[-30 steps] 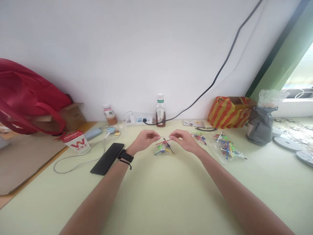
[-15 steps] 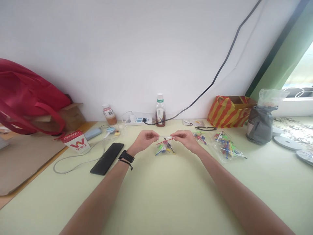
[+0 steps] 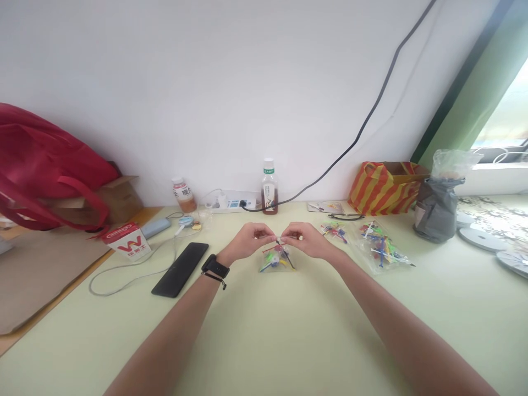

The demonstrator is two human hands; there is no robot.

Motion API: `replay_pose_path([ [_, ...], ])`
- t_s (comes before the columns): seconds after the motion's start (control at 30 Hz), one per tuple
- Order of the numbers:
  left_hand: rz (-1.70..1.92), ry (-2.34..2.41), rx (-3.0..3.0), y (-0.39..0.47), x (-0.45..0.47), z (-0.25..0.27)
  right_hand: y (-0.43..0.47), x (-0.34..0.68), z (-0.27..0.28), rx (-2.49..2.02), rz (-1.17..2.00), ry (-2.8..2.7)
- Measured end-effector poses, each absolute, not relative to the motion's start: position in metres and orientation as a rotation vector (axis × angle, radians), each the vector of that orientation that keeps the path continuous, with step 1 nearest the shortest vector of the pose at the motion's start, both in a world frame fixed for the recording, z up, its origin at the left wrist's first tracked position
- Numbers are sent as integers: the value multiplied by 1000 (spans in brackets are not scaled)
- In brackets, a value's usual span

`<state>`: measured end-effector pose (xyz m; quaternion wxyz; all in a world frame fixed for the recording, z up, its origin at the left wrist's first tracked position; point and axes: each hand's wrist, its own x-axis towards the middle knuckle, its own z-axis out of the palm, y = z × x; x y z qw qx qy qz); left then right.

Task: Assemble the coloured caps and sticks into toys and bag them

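Note:
Between my hands hangs a small clear plastic bag (image 3: 277,265) with several coloured plastic pieces in it, among them red, blue, green, yellow and black ones. My left hand (image 3: 252,241) pinches the bag's top edge from the left. From the right, my right hand (image 3: 304,238) pinches the same edge, its fingertips almost meeting the left ones. To the right lie a similar bag (image 3: 383,250) of coloured pieces and a smaller heap of coloured pieces (image 3: 336,232).
A black phone (image 3: 180,269) lies left of my left wrist. A tea bottle (image 3: 269,187) and a power strip (image 3: 237,203) stand along the wall. Glasses (image 3: 346,216), a striped bag (image 3: 383,187) and a grey bag (image 3: 436,212) are at the right; a red-and-white box (image 3: 127,242) is left.
My hands have come closer together along the bag's top edge, so that their fingertips nearly meet. The bag sits slightly lower in the picture.

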<state>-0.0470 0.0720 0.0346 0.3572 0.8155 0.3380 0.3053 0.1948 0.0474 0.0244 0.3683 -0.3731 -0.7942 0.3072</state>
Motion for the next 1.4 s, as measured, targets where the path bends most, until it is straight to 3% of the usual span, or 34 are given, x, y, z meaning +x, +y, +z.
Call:
replay_pose_path([
  [0.4, 597, 886, 1972, 74, -59, 39, 44, 209, 38, -1006, 1156, -2135],
  [0.77, 567, 828, 1992, 74, -62, 41, 36, 219, 43, -1041, 1174, -2052],
  [0.9, 689, 933, 2082, 73, -63, 52, 12, 226, 56, -1235, 845, -1986],
  [1.13, 733, 1064, 2080, 55, -64, 45, -41, 221, 34, -1378, -198, -2315],
  [1.23, 677, 1079, 2103, 33, -59, 27, -41, 227, 8, -1498, -334, -2541],
  [1.4, 601, 1091, 2136, -7, -45, 7, -34, 252, -10, -1668, -257, -2498],
])
